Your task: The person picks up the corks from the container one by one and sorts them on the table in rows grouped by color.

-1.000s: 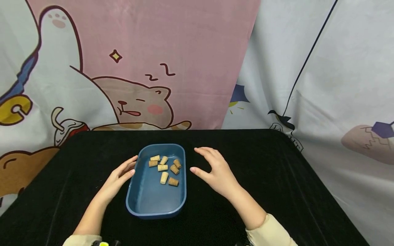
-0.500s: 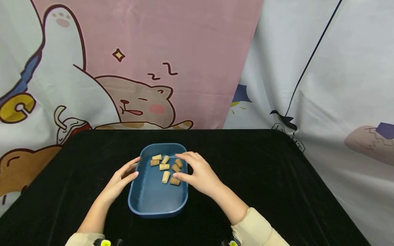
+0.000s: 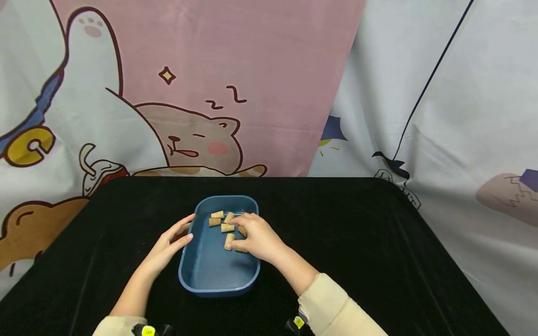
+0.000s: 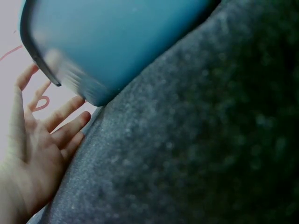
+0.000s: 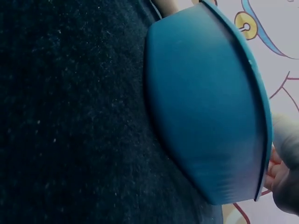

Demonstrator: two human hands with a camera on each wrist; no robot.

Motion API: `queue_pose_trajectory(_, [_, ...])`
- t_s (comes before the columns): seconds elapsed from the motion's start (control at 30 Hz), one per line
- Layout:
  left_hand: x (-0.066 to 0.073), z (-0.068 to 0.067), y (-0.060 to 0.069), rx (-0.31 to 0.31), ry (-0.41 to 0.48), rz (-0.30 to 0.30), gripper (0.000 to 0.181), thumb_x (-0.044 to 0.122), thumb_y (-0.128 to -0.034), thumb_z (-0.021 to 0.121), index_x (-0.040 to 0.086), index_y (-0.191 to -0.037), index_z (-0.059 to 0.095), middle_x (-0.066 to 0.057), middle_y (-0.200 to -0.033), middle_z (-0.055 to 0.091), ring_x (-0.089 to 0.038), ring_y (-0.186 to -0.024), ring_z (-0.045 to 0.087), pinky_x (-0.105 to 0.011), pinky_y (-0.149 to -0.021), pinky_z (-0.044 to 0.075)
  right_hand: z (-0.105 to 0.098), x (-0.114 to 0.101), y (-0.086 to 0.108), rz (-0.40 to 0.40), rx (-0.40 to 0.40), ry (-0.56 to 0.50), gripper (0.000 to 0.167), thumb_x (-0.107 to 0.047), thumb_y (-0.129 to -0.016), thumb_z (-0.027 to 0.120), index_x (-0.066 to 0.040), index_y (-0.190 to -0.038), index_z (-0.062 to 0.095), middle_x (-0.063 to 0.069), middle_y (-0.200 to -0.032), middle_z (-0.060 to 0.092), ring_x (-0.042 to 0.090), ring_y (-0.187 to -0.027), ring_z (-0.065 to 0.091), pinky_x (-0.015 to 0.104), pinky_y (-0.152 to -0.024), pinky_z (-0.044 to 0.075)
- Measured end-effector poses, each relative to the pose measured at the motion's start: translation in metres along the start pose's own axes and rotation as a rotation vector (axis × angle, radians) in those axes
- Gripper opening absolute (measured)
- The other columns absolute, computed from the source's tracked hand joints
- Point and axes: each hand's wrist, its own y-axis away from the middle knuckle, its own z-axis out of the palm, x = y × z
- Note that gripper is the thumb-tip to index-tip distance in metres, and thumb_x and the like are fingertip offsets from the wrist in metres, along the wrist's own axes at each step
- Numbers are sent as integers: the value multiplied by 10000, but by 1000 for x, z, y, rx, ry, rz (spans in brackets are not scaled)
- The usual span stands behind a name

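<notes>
Tub wall [image 3: 188,261] between left fingers [image 3: 181,224] and corks [image 3: 228,227], black cloth [image 3: 336,224] around

The head view looked forward and down; both wrist views, low and close, shared the blue tub [image 4: 107,42] from outside.

My right hand [image 3: 259,237], a second ago held off beside the blue tray [image 3: 206,270], has come left across its rim and now reaches in among the corks; my thumb has arrived at a pale cork [image 3: 229,239], my forefinger near another pale cork [image 3: 229,216] farther back; the farthest brown cork is now hidden, two other brown corks [image 3: 242,231] partly covered; my right sleeve [image 3: 336,305] has followed leftward, bringing a yellow-marked wrist device [image 3: 299,322] into sight.
</notes>
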Motion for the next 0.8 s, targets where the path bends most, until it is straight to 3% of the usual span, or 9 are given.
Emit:
queue_pose_trajectory(0.13, [1,1,0,-6,9,0,530,221,-998,504,177,-1496,328,-245,-1431,396,-429,-1246,432,-584,-951,415,6,2,-5,-15,-2,63,507,-403,-792,765,-146,-1213,646,-1,-1145,630,161,-1074,541,348,-924,455])
queue_pose_trajectory(0.27, [0,1,0,-9,9,-2,528,219,-1000,503,183,-1497,328,-241,-1431,399,-425,-1249,431,-583,-953,414,11,3,-10,-8,1,119,472,-389,-763,795,-152,-1155,680,-32,-1049,656,111,-949,541,304,-866,444])
queue_pose_trajectory(0.8, [1,1,1,-5,-4,-15,541,262,-998,507,205,-1501,316,-232,-1454,371,-433,-1275,400,-605,-963,393,24,-2,-20,106,-5,294,442,-412,-712,824,-224,-1098,719,-119,-926,652,84,-859,517,244,-788,381])
